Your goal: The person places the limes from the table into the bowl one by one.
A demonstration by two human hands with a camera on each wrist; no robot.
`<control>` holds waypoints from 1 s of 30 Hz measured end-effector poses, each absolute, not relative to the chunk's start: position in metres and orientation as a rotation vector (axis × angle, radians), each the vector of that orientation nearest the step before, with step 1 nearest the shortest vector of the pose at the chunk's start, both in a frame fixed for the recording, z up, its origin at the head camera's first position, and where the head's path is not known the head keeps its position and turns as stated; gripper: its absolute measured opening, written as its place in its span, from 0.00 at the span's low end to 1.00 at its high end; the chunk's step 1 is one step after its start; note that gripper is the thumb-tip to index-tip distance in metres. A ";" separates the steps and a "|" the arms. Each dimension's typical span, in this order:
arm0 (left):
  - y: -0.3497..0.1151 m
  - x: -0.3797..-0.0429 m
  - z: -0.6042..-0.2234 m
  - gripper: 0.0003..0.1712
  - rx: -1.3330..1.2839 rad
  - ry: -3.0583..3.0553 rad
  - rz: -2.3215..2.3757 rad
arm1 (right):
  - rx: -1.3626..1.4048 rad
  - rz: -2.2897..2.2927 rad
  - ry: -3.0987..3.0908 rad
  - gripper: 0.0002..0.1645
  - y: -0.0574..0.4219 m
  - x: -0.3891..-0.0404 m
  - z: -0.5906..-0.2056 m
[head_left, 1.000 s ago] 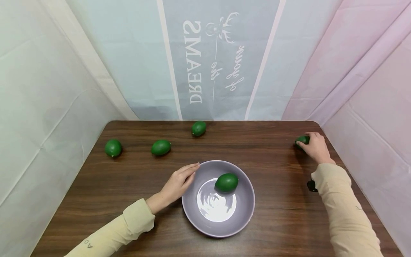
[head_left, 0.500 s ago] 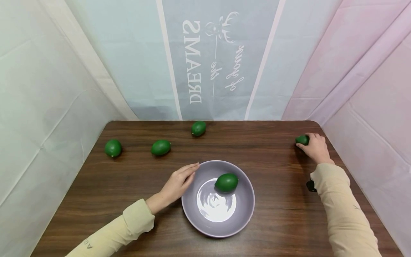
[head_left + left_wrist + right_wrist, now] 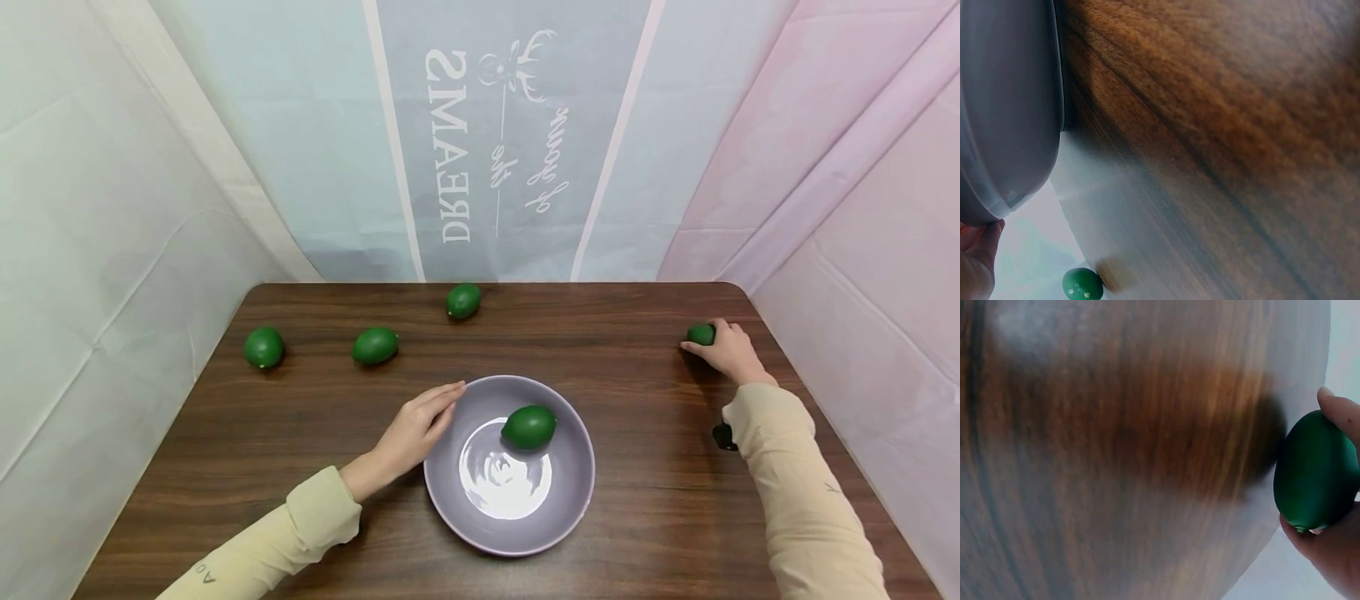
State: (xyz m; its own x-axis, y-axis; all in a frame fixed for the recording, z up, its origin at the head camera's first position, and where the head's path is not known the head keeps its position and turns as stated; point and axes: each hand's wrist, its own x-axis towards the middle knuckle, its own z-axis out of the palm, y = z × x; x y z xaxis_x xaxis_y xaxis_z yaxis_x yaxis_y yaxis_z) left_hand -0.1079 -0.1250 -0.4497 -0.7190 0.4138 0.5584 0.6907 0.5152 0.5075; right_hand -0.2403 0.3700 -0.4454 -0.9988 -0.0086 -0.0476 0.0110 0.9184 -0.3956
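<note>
A green lime is between the thumb and fingers of my right hand, near the table's far right corner. In the right wrist view the lime shows its full side, thumb and finger at its two ends; whether it touches the table I cannot tell. My left hand holds the left rim of a purple-grey bowl, thumb on the inner side and fingers along the edge. Inside the bowl lies another lime. In the left wrist view the bowl's outer wall hides most of that hand.
Several more limes lie on the dark wooden table: one at the far left, a lime left of centre, and a lime by the back edge. A printed cloth hangs behind; pale cloth walls flank both sides.
My right hand has shifted a little left and nearer with the lime between its fingers. The left hand and the bowl have stayed put.
</note>
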 end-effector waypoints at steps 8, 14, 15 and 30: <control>-0.126 -0.107 -0.450 0.17 -0.902 -2.404 -1.043 | 0.013 -0.621 2.998 0.46 0.370 -0.241 -0.446; -0.126 -0.107 -0.450 0.17 -0.911 -2.385 -1.040 | 0.003 -0.615 2.989 0.46 0.370 -0.241 -0.446; -0.126 -0.108 -0.451 0.17 -0.912 -2.385 -1.041 | 0.004 -0.609 2.988 0.46 0.370 -0.241 -0.446; -0.125 -0.108 -0.448 0.17 -0.909 -2.401 -1.046 | -0.047 -0.557 2.999 0.45 0.367 -0.241 -0.443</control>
